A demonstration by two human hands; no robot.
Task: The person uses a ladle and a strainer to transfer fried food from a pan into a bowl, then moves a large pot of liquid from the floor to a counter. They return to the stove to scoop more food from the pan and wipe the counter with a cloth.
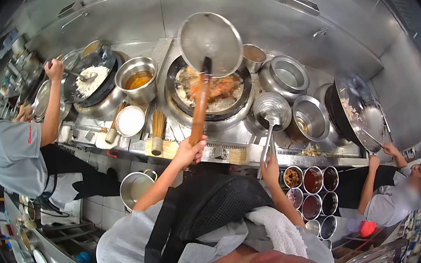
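Note:
My left hand (190, 151) is closed round the wooden handle of a round mesh strainer (210, 43), which is raised over the back of the middle wok. In that wok (170, 92), reddish-brown food (221, 87) sits in bubbling oil, partly hidden by the handle. My right hand (270, 169) grips the metal handle of a perforated ladle (272, 111). The ladle's bowl is just right of the wok, close to a steel pot (309, 119).
At left, a co-worker (9, 139) works rice in a wok (66, 89). Another co-worker (383, 189) handles a tilted wok (339, 85) at right. Near me are an oil pot (154, 92), a bamboo brush (158, 127), a white bowl (130, 121) and sauce containers (312, 179).

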